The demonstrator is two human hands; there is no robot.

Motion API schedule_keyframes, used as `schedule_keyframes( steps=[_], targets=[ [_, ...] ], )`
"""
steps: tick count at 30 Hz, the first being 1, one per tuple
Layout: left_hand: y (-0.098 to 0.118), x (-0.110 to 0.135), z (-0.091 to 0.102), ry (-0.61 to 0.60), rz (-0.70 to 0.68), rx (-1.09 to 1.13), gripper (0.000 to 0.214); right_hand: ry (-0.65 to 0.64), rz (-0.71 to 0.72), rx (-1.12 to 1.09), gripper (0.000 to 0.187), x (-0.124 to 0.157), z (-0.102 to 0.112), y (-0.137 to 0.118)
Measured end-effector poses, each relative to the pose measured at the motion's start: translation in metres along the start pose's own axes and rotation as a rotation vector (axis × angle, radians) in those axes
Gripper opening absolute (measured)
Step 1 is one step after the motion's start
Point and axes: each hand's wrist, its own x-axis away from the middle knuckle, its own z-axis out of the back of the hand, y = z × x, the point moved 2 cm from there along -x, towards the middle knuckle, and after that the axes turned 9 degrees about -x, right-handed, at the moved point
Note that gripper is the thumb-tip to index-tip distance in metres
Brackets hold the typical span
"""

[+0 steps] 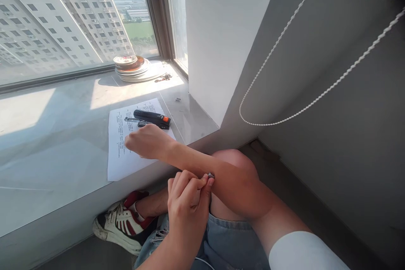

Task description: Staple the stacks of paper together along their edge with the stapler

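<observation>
My right hand point(146, 141) reaches across my body and rests on a printed sheet of paper point(122, 162) on the window sill. Its fingers are curled under, and what they hold, if anything, is hidden. Just beyond it a black stapler with an orange end point(152, 118) lies on the paper, with its metal part point(133, 120) swung out to the left. My left hand point(187, 196) is lower, by my right forearm and bare knee. It pinches a small metal piece point(210, 174) between thumb and fingertips.
A stack of plates point(132, 67) and a bunch of keys point(163, 77) sit at the back of the grey sill point(57, 135) by the window. A small metal bit point(178, 99) lies near the wall. A bead cord point(278, 42) hangs at right. A sneaker point(122, 221) is on the floor.
</observation>
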Motion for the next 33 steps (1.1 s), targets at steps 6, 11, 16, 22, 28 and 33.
schedule_keyframes(
  steps=[6, 11, 16, 22, 28, 33],
  targets=[
    [0.006, 0.006, -0.001, -0.021, 0.01, 0.025, 0.026, -0.007, 0.002, -0.009, 0.022, 0.0, 0.0, 0.0],
    [0.011, 0.017, -0.005, -0.047, -0.02, 0.065, 0.02, -0.004, 0.004, -0.009, 0.024, -0.001, 0.0, -0.001],
    [0.017, 0.021, -0.005, -0.045, -0.029, 0.099, 0.021, 0.009, 0.009, -0.011, 0.025, -0.001, -0.002, -0.002],
    [0.02, 0.028, -0.004, -0.024, -0.086, 0.071, 0.022, 0.012, 0.012, 0.013, 0.024, 0.001, 0.002, -0.003],
    [0.019, 0.033, -0.008, -0.053, -0.057, 0.071, 0.021, 0.0, 0.013, 0.017, 0.025, 0.0, 0.002, -0.003],
    [0.014, 0.019, 0.003, -0.065, -0.085, 0.08, 0.022, -0.009, 0.008, 0.017, 0.024, 0.002, 0.005, -0.003]
  ],
)
